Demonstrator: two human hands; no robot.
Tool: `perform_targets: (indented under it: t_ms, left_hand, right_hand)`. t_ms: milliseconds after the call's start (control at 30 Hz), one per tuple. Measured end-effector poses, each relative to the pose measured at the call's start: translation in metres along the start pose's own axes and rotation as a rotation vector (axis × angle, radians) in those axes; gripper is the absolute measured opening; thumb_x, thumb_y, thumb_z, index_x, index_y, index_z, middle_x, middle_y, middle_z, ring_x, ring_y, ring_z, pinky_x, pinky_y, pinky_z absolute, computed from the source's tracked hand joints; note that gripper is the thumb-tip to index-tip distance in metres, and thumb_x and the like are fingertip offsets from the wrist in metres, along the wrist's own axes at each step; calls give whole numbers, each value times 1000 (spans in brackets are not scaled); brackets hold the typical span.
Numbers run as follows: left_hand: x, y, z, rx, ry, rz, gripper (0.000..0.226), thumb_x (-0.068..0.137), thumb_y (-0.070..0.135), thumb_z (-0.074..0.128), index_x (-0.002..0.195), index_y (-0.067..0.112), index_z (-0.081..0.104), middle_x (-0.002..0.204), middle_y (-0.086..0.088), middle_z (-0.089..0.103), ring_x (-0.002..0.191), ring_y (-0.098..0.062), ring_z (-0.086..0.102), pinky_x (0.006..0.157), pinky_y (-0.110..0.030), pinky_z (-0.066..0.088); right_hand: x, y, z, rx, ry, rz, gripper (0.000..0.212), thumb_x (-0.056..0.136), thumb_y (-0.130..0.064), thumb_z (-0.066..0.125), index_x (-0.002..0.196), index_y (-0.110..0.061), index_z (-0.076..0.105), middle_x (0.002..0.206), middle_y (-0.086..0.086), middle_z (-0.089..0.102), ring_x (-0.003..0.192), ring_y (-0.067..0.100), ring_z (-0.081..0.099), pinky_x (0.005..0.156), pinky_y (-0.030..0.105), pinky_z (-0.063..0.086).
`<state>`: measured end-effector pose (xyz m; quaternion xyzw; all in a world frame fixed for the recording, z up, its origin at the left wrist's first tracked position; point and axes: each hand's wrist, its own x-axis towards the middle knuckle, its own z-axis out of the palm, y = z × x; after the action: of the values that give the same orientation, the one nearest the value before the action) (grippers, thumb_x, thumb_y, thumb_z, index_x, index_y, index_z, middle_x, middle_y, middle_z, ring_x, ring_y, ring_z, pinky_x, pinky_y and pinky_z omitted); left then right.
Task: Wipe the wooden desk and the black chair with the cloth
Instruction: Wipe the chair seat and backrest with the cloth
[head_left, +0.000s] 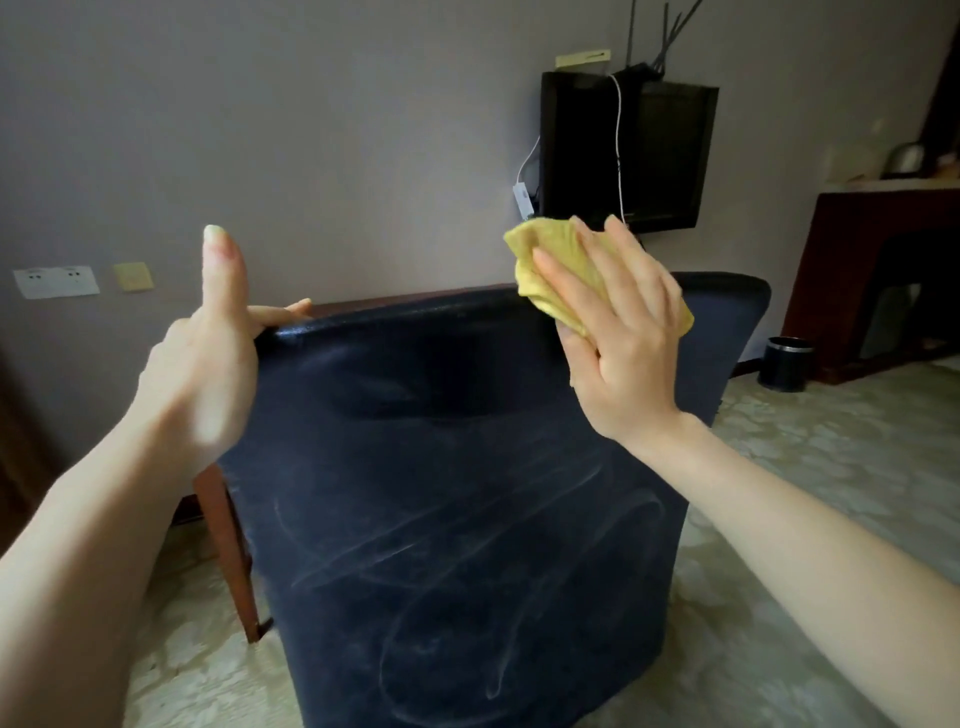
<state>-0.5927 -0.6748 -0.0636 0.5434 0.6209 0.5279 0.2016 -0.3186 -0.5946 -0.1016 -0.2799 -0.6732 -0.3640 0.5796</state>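
Note:
The black chair (467, 493) fills the middle of the view, its back turned to me and streaked with pale wipe marks. My left hand (208, 358) grips the top edge of the chair back at its left end, fingers over the rim and thumb pointing up. My right hand (618, 332) presses the bunched yellow cloth (550, 254) against the top edge further right, fingers spread over it. A strip of the wooden desk (395, 300) shows just behind the chair top, and one of its legs (231, 551) stands at the left; the desktop is mostly hidden.
A dark wall-mounted screen (628, 150) with white cables hangs behind the chair. A small black bin (785, 362) stands on the patterned carpet (831, 457) at the right, beside a dark wooden cabinet (872, 280) with a kettle (906, 157) on top. Wall sockets (56, 281) sit at the left.

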Motion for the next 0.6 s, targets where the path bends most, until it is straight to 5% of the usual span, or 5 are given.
perform_targets:
  t_ms: [133, 333, 433, 600]
  left_hand:
    - [-6, 4, 1, 4, -6, 18, 94, 43, 101, -1, 81, 55, 71, 128, 2, 61, 125, -27, 48, 114, -46, 26]
    - [-16, 11, 3, 102, 49, 61, 85, 62, 86, -8, 78, 54, 70, 120, 30, 57, 118, -13, 47, 110, -33, 23]
    - [-18, 11, 0, 128, 85, 20, 77, 64, 83, -8, 72, 56, 63, 120, 13, 58, 110, -18, 46, 99, -34, 25]
    - [-12, 7, -7, 133, 61, -17, 102, 49, 89, -7, 107, 47, 67, 129, -5, 58, 124, -29, 45, 112, -46, 26]
  right_hand:
    - [27, -37, 5, 41, -52, 124, 34, 92, -21, 45, 120, -22, 65, 132, -1, 57, 129, 22, 46, 105, 44, 28]
    - [33, -91, 23, 31, -96, -113, 32, 91, -21, 53, 120, -26, 66, 134, -3, 55, 126, 19, 50, 105, 42, 28]
    - [30, -109, 35, -11, -45, -199, 33, 95, -21, 49, 123, -31, 63, 137, -5, 52, 128, 16, 48, 105, 40, 28]
    - [16, -105, 48, -28, 21, -408, 37, 94, -18, 54, 127, -34, 58, 140, -5, 49, 129, 13, 44, 108, 41, 28]
